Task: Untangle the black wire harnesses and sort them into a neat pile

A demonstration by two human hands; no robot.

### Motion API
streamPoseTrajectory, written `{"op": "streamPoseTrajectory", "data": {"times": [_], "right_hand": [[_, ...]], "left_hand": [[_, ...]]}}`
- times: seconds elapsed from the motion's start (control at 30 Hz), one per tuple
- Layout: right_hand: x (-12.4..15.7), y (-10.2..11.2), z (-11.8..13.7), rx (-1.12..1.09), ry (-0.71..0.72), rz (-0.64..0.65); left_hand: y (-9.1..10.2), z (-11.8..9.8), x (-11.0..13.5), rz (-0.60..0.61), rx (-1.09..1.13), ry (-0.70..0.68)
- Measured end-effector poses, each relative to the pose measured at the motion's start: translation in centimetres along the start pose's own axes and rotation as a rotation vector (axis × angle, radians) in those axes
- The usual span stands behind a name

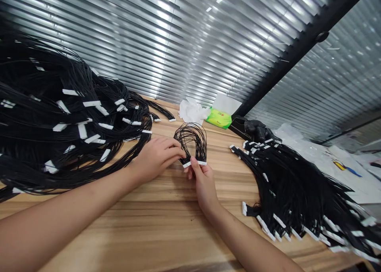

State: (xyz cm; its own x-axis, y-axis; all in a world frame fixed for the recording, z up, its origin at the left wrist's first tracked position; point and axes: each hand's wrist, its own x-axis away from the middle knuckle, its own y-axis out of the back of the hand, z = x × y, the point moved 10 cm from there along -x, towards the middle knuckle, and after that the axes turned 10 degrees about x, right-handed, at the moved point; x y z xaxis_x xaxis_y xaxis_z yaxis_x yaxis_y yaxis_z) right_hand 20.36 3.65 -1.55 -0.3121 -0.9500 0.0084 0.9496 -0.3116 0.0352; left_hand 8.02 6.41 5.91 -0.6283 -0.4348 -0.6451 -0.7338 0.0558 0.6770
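A wire harness (201,140) of thin black wires is bent into an upright loop above the table, its two white connectors (202,163) brought side by side at the bottom. My right hand (204,184) is closed on the connectors, thumb pressed on the near face and fingers behind. From the left, my left hand (159,156) has its fingers curled together at the wires just above the left connector. Its fingertips are partly hidden among the wires.
A large heap of black wire harnesses (98,85) with white connectors covers the left. Another pile (293,184) lies on the right. Behind are crumpled tissue (192,110), a green tissue pack (219,118), and blinds (133,38). Yellow-and-blue pliers (347,168) lie far right.
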Motion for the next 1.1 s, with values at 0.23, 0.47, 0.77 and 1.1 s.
{"op": "streamPoseTrajectory", "data": {"times": [0.23,0.47,0.77,1.1], "right_hand": [[0.0,-0.1,0.0,0.016,-0.014,0.000],[-0.2,0.2,-0.6,-0.091,-0.043,-0.006],[-0.2,-1.1,-0.7,-0.483,-0.163,0.102],[2.0,-3.7,1.1,-0.469,-0.145,0.359]], "left_hand": [[-0.8,0.2,-0.2,0.089,-0.041,0.035],[-0.2,-1.4,-0.1,0.064,-0.229,-0.104],[1.4,0.7,0.0,-0.035,-0.059,0.060],[-1.0,4.1,0.4,-0.001,0.646,0.406]]}}
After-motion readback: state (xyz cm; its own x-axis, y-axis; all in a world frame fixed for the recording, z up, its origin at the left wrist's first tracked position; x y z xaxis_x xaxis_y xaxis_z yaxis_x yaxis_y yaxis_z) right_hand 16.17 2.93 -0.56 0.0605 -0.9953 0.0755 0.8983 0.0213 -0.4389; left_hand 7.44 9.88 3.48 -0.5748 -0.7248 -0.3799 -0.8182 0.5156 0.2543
